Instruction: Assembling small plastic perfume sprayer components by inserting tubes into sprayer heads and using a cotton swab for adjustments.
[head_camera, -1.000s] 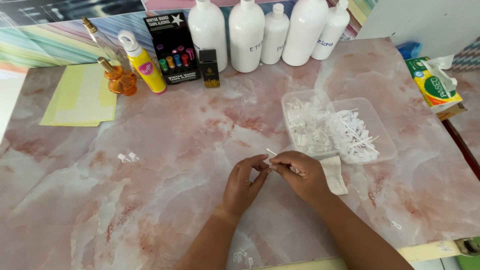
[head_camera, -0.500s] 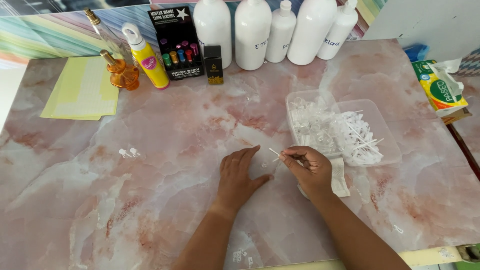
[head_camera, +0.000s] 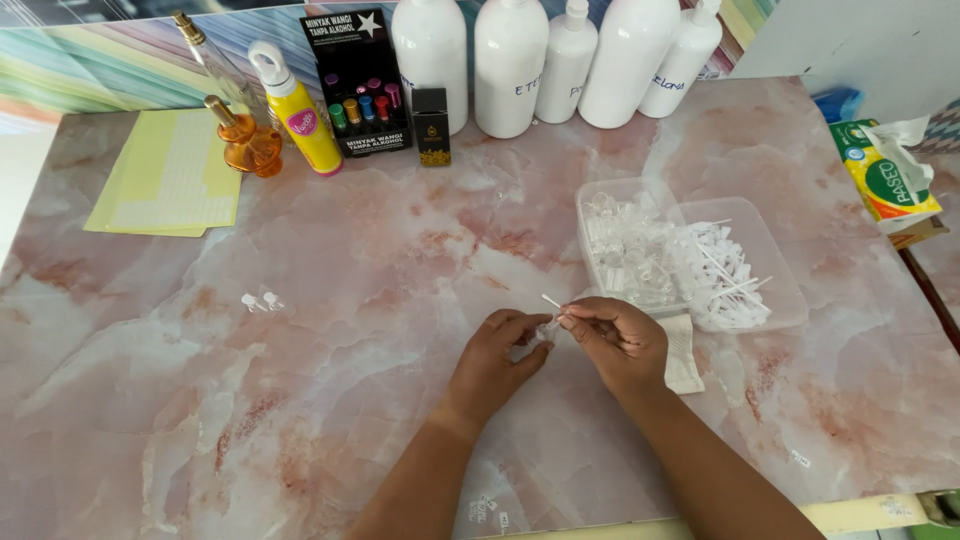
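My left hand (head_camera: 497, 355) and my right hand (head_camera: 617, 338) meet over the pink marble table (head_camera: 350, 300), fingertips together around a tiny clear vial (head_camera: 546, 327) with a thin white stick (head_camera: 552, 301) poking up from it. The right hand pinches the stick end; the left hand pinches the vial. Just behind them sits a clear plastic tray (head_camera: 790, 300) with small clear vials (head_camera: 625, 250) on its left side and white sticks with caps (head_camera: 725, 272) on its right.
Two tiny vials (head_camera: 262, 300) lie at the left. At the back stand white bottles (head_camera: 510, 60), a black display box (head_camera: 355, 80), a small black box (head_camera: 431, 125), a yellow bottle (head_camera: 298, 115), an orange glass bottle (head_camera: 245, 140) and yellow sheets (head_camera: 170, 180). A tissue pack (head_camera: 885, 175) lies far right.
Half a second ago my left hand lay flat on the table while the right held the stick alone. Now the left hand has risen and joined the right at the vial.
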